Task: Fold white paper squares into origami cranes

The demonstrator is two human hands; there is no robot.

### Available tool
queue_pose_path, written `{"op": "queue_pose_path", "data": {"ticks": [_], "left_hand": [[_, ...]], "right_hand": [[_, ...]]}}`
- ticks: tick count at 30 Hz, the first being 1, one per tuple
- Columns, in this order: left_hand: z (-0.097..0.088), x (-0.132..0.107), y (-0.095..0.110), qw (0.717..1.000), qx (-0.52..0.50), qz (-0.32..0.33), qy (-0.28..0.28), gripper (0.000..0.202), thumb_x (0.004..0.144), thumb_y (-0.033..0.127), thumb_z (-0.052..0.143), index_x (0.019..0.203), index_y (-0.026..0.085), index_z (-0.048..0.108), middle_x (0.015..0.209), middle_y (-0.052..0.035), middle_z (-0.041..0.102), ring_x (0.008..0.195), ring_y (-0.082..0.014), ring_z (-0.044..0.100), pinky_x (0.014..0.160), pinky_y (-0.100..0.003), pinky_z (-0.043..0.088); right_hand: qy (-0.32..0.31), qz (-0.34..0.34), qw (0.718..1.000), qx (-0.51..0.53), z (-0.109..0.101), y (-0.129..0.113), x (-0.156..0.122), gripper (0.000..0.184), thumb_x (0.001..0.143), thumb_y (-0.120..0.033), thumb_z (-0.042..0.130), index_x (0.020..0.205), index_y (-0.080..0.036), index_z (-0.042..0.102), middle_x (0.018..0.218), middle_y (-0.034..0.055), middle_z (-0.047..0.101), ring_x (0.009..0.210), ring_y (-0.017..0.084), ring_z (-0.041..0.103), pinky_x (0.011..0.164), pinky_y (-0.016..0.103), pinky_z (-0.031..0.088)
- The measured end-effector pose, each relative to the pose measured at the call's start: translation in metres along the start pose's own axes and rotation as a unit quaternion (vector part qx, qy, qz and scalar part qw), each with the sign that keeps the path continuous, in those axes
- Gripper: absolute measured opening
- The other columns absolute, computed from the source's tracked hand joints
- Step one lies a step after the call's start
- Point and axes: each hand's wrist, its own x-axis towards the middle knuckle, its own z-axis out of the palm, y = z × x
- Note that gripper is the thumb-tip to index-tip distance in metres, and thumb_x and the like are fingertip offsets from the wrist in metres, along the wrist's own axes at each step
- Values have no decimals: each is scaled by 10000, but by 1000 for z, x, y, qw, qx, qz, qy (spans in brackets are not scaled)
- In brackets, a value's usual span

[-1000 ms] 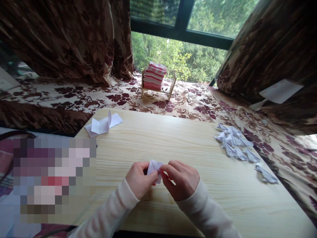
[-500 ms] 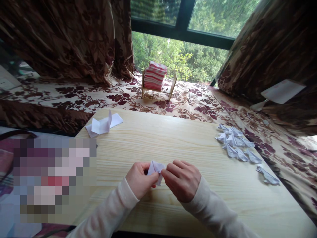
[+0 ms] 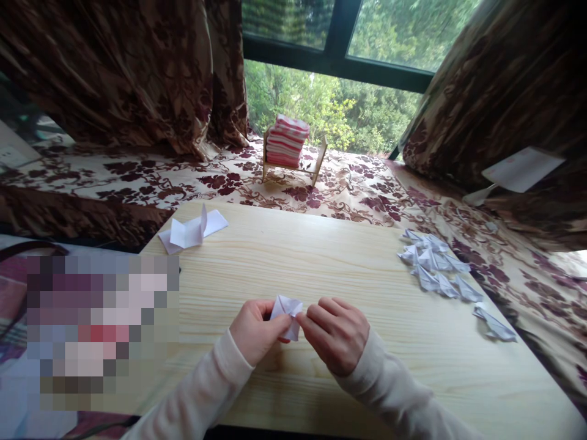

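A small folded piece of white paper (image 3: 288, 305) is held above the front middle of the wooden table (image 3: 275, 244). My left hand (image 3: 257, 330) pinches its left side, thumb on top and fingers beneath. At its right edge my right hand (image 3: 339, 333) is closed, with thumb and forefinger gripping the paper; the other fingers are curled. Several folded white paper pieces (image 3: 433, 260) lie in a cluster at the table's right side, with one more folded piece (image 3: 494, 322) closer to me.
Creased white sheets (image 3: 188, 232) rest at the table's back left corner. Beyond the table, a small wooden rack (image 3: 293, 166) holds striped red and white cloths (image 3: 287, 143) on a flowered cover. A white lamp (image 3: 523, 170) stands at right. A pixelated patch hides the left side.
Both hands have shifted slightly left with the paper. The paper has turned a little and its face now looks squarer. Things on the table have stayed put.
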Motion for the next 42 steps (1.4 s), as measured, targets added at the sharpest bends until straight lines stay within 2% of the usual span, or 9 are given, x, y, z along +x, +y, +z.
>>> {"op": "queue_pose_path", "data": {"ticks": [6,15,18,21,23,26,33,40,42], "left_hand": [[-2,-1,4,1000,-2,-4,8,155,594,261,587,574,126,659,521,17,602,517,-109,528,488,-200,444],[-1,1,-9,999,14,17,44,205,618,285,620,640,90,679,539,2,627,507,-109,515,497,-200,397],[1,-2,-12,997,18,26,64,222,638,299,608,667,90,677,568,-11,645,526,-118,530,509,-204,403],[3,-5,-14,996,21,35,73,243,663,313,591,735,99,680,652,-27,676,586,-140,564,559,-217,429],[5,-7,-15,996,30,42,78,247,675,319,581,740,100,676,663,-36,679,600,-151,574,568,-227,435],[6,-7,-16,994,43,50,84,240,686,323,566,711,106,666,633,-36,667,587,-157,571,550,-233,429],[8,-10,-18,991,64,66,97,201,689,308,561,658,122,630,611,-19,639,594,-154,564,551,-227,418],[7,-11,-19,990,77,84,85,217,734,317,535,733,124,635,640,-16,624,638,-165,560,580,-233,415],[8,-11,-19,988,89,98,78,228,753,325,518,751,127,631,640,-11,610,635,-158,546,577,-230,406]], "right_hand": [[-5,-10,1000,-9,-1,0,2,269,847,-107,415,683,-105,629,524,29,493,524,143,344,482,289,216],[0,-24,1000,15,4,6,-4,193,822,-108,454,759,-101,636,539,29,516,518,142,356,466,290,245],[-6,62,994,94,6,6,-8,150,797,-119,478,811,-151,625,609,29,554,558,142,420,497,274,321],[-9,199,950,242,7,4,-11,142,780,-152,489,861,-163,604,695,37,572,604,128,495,549,249,403],[-10,251,922,296,8,3,-12,145,797,-175,471,849,-155,605,696,39,565,601,120,514,554,239,420],[-11,276,913,300,14,1,-11,157,805,-191,458,792,-163,612,671,32,556,577,113,507,530,230,413],[-6,318,910,266,26,-5,-8,63,704,-181,522,644,-176,541,577,-9,521,509,92,454,479,209,384],[-43,398,847,350,29,-7,-10,118,732,-257,517,654,-170,530,523,-19,517,459,88,442,434,204,363],[-61,401,838,365,30,-5,-11,139,740,-270,513,642,-170,513,510,-26,488,461,87,425,433,204,347]]}}
